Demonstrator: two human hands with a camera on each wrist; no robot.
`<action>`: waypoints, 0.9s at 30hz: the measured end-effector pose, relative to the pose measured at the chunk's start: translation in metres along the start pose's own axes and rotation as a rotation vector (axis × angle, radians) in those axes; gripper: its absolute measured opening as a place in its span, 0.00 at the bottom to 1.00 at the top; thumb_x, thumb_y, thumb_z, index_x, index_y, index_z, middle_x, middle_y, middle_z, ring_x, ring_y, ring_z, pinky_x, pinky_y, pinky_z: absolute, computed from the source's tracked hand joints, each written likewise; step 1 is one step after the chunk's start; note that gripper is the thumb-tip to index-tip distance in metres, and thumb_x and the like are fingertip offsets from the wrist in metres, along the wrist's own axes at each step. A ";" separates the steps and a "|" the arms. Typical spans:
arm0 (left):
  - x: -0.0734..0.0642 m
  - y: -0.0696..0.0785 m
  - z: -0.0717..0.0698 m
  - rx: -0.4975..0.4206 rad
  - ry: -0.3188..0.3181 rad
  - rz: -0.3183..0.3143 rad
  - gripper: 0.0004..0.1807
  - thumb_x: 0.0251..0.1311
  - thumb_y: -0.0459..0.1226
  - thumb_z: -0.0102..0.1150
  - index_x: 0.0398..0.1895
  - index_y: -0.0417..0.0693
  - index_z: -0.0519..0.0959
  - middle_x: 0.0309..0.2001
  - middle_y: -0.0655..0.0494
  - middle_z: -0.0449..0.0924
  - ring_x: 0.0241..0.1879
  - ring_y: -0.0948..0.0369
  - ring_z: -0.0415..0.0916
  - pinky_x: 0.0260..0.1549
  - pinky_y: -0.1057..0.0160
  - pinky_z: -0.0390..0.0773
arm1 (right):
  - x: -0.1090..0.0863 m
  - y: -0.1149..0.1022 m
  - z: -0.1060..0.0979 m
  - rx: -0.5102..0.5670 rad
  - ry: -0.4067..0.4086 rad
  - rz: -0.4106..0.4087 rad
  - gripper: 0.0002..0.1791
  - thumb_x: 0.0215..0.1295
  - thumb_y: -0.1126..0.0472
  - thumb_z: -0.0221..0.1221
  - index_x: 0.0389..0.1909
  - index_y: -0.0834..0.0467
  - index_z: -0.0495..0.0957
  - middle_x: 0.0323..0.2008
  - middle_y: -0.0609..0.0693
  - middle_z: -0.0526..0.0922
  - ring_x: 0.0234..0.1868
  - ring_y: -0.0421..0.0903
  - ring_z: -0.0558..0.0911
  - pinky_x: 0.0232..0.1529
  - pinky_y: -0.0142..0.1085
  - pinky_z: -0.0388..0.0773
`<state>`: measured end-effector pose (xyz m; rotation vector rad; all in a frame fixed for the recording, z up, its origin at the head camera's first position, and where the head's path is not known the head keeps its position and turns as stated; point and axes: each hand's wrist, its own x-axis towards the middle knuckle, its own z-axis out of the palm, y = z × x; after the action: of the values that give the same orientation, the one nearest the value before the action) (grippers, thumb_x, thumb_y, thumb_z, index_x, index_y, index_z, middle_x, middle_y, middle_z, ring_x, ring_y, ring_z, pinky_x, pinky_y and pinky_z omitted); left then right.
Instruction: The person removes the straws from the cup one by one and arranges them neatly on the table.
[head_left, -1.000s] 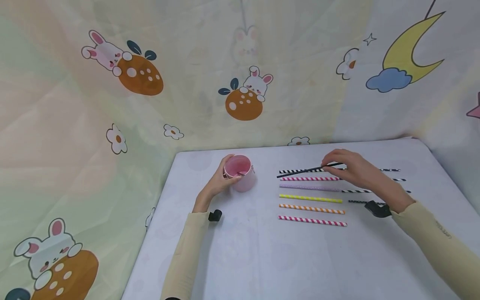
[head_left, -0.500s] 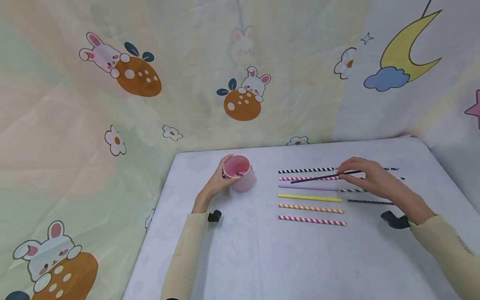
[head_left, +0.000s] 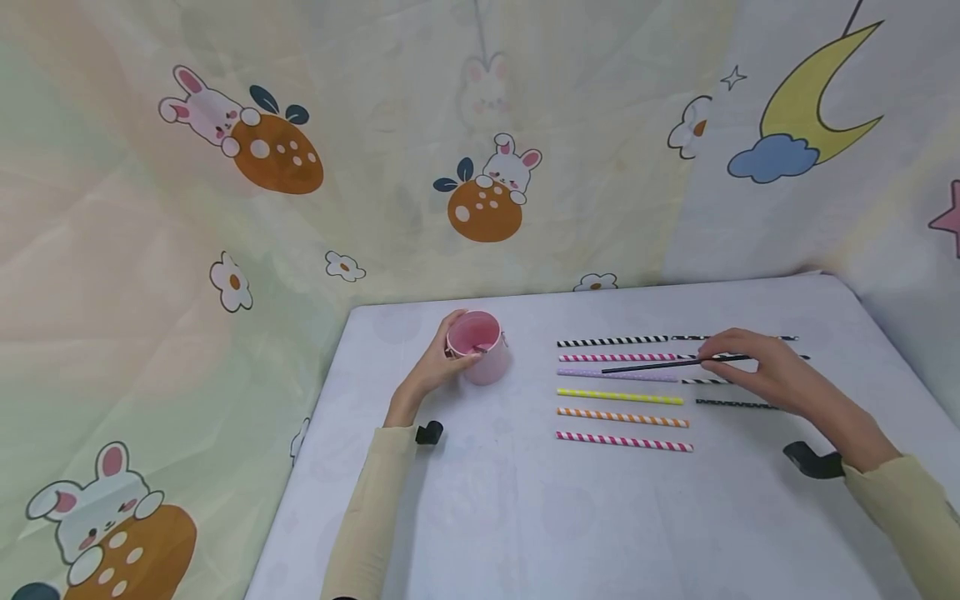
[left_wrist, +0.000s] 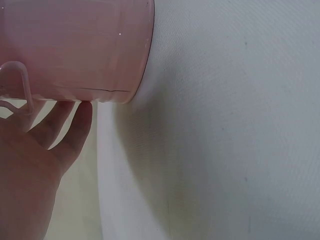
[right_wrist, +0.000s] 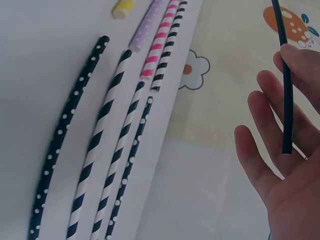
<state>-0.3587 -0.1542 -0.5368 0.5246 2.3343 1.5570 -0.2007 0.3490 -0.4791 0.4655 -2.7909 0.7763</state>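
Note:
My left hand (head_left: 442,358) grips the side of a small pink bucket (head_left: 489,367), which stands upright on the table with its mouth up. In the left wrist view, fingers (left_wrist: 75,131) press against the bucket's wall, beside a pink loop handle (left_wrist: 22,80). Over the right part of the table, my right hand (head_left: 772,371) pinches a thin plain black straw (head_left: 648,366) between thumb and fingers. That straw hangs above the rows of straws, its left end over a lilac dotted straw (head_left: 600,374). In the right wrist view, the other fingers (right_wrist: 248,150) are loosely spread.
Left column: black-striped (head_left: 611,341), pink-striped (head_left: 615,357), lilac, yellow (head_left: 621,397), orange-striped (head_left: 622,417) and pink-red striped (head_left: 624,442) straws. Right column: several black-and-white straws, including a dotted one (head_left: 735,404), partly hidden by my hand. A printed cloth (head_left: 390,208) hangs behind the table.
My right hand has moved right and toward me with the black straw, uncovering more of the right column's straws. The left hand and the bucket stay in place.

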 end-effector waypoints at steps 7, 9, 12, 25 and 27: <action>-0.001 -0.003 0.001 0.017 0.022 0.011 0.50 0.56 0.49 0.73 0.77 0.74 0.51 0.73 0.59 0.61 0.73 0.54 0.59 0.69 0.43 0.67 | -0.017 0.014 -0.003 0.023 0.001 0.029 0.12 0.60 0.60 0.71 0.43 0.46 0.85 0.45 0.47 0.85 0.49 0.14 0.64 0.47 0.16 0.65; -0.001 -0.002 0.001 0.018 0.018 0.006 0.50 0.57 0.48 0.72 0.77 0.74 0.50 0.73 0.58 0.60 0.73 0.54 0.58 0.69 0.43 0.67 | -0.023 0.019 -0.004 0.028 0.002 0.040 0.12 0.59 0.61 0.71 0.43 0.47 0.85 0.44 0.47 0.85 0.48 0.14 0.65 0.46 0.15 0.64; -0.002 0.003 0.002 0.012 0.009 -0.008 0.51 0.58 0.46 0.71 0.78 0.71 0.49 0.74 0.57 0.59 0.74 0.53 0.57 0.69 0.43 0.67 | -0.031 0.027 -0.005 0.041 -0.010 0.061 0.12 0.59 0.63 0.71 0.43 0.47 0.85 0.44 0.46 0.84 0.45 0.16 0.69 0.43 0.15 0.67; -0.016 0.035 0.000 0.008 -0.034 -0.021 0.52 0.59 0.44 0.71 0.80 0.61 0.47 0.75 0.50 0.58 0.75 0.48 0.56 0.70 0.44 0.66 | -0.063 0.054 -0.005 0.008 -0.093 0.213 0.09 0.62 0.57 0.69 0.43 0.49 0.85 0.43 0.49 0.85 0.40 0.12 0.66 0.37 0.21 0.72; -0.016 0.034 0.000 0.004 -0.036 -0.019 0.51 0.60 0.44 0.70 0.80 0.61 0.47 0.75 0.50 0.57 0.75 0.48 0.56 0.70 0.45 0.65 | -0.066 0.057 -0.006 0.007 -0.103 0.226 0.08 0.63 0.56 0.68 0.43 0.49 0.85 0.42 0.49 0.85 0.40 0.12 0.65 0.37 0.21 0.72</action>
<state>-0.3401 -0.1493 -0.5042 0.5251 2.3096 1.5220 -0.1585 0.4147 -0.5194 0.1979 -2.9739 0.8292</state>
